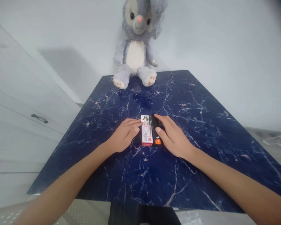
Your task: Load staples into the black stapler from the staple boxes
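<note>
Two small boxes stand end to end on the table: a white one with a red border and red base, and beyond it a white one with a dark printed picture. Against their right side lies a long black object with an orange square part at its near end; its exact kind is unclear. My left hand has its fingers stretched out, fingertips touching the boxes' left side. My right hand is around the black object, thumb on top and index finger at its far end; the other fingers are partly hidden.
A large grey-lilac plush toy sits at the back of the dark blue marbled table, against the wall. White drawers with dark handles stand on the left. A transparent plastic item lies beyond the table's right edge.
</note>
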Motion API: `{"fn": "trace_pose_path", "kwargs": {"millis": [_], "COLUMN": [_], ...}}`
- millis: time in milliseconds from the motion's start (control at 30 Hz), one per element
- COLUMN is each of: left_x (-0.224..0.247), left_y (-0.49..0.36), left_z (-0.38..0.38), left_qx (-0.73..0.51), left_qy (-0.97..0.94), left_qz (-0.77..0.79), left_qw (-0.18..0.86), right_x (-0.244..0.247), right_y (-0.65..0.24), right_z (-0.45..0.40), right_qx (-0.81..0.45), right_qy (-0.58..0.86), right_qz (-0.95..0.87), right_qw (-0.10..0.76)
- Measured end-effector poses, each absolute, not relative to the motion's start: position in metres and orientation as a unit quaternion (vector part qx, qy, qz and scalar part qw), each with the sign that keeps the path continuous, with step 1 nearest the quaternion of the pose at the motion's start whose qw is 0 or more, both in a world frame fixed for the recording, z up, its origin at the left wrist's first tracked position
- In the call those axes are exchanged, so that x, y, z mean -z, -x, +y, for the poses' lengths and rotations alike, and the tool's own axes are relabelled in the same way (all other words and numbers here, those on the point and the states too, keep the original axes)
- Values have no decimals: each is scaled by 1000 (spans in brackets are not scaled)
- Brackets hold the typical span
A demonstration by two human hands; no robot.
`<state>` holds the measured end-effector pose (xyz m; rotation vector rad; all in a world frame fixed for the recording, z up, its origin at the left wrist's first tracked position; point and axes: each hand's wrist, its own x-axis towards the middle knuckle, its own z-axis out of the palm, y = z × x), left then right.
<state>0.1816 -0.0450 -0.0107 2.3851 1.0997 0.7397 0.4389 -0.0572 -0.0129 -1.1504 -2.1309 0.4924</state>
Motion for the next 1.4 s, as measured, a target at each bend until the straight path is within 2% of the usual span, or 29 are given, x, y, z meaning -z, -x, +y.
{"fn": "trace_pose_path", "kwargs": {"millis": [133, 400, 633, 1000, 1200, 1400], "left_x": [3, 12, 14, 13, 12, 15], "left_y": [-176, -184, -186, -199, -249, -344], "left_z": [-50, -60, -59, -54, 2, 63], "left_qx": [-241, -179, -184, -215, -204, -226], "left_qy": [-856, -843, -832, -829, -846, -865], "left_qz": [394, 466, 482, 491, 478, 430], "left_qw": [234, 199, 202, 158, 119, 128], "right_x": [12, 11, -5, -4, 6, 5], "right_y": [-440, -438, -437, -439, -459, -525], "right_z": [-56, -58, -62, -60, -22, 23], "right_qx": [-190, -203, -190, -201, -159, -135], "right_qy": [432, 458, 467, 469, 559, 665], "right_qz": [-816, -804, -826, -810, -738, -649], "right_qw": [332, 319, 251, 290, 344, 345]}}
